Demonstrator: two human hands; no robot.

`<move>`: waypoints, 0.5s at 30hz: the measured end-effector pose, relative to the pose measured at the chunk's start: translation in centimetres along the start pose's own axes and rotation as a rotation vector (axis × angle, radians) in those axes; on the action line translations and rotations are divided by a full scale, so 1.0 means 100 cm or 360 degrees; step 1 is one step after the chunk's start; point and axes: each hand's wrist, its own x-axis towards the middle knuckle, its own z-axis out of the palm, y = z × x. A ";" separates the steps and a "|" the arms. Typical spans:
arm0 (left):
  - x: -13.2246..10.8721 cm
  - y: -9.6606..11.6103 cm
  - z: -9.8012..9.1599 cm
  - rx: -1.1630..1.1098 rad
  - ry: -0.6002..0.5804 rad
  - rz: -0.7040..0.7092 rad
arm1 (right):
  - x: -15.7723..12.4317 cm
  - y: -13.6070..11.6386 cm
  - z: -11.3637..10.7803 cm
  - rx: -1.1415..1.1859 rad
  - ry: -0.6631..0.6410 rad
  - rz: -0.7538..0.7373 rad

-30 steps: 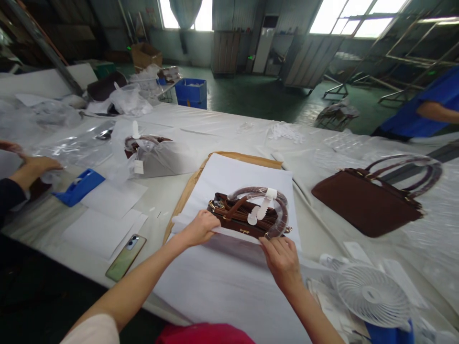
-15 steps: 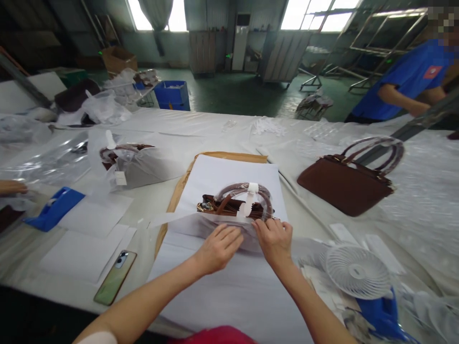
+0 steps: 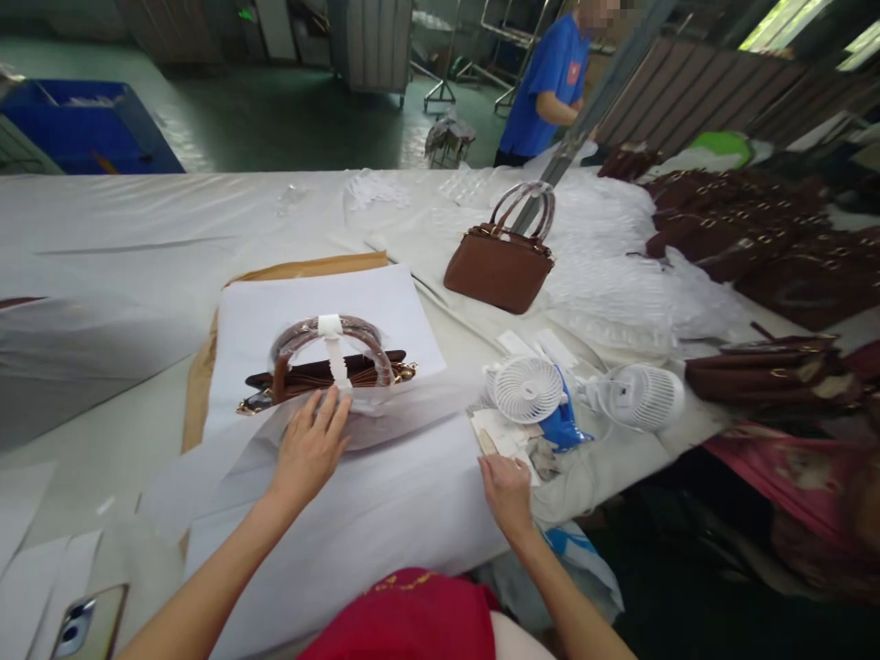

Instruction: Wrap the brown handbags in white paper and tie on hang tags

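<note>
A brown handbag point(image 3: 368, 368) with plastic-wrapped handles lies on white paper point(image 3: 330, 286), its body partly covered by thin translucent wrapping point(image 3: 412, 412). My left hand point(image 3: 313, 445) rests on this wrapping at the bag's near side, fingers spread, fingertips by the white strip point(image 3: 336, 362) hanging from the handles. To the right, my right hand point(image 3: 507, 490) has its fingers closed at the edge of a small pile of white cards or papers point(image 3: 500, 438). Whether it grips one of them cannot be made out.
Two white fans point(image 3: 528, 390) and a blue object point(image 3: 564, 422) lie right of the paper. Another brown handbag point(image 3: 499, 270) stands behind them. Many brown bags fill the far right. A phone point(image 3: 89, 623) is at lower left. A person in blue point(image 3: 550, 69) stands beyond the table.
The view has turned right. My right hand has left the wrapping at the bag and moved right to the small pile. My left hand now lies with fingers spread on the wrapping.
</note>
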 end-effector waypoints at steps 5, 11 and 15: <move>0.003 0.000 0.004 0.0014 0.0006 -0.0006 | -0.003 0.099 0.008 -0.0216 -0.0029 0.0652; 0.007 0.002 -0.006 0.0039 -0.0120 -0.0059 | 0.027 0.135 0.017 -0.0168 -0.0242 0.0885; 0.009 0.003 -0.010 0.0031 -0.0167 -0.0115 | 0.034 0.154 0.027 0.0000 -0.0275 0.0789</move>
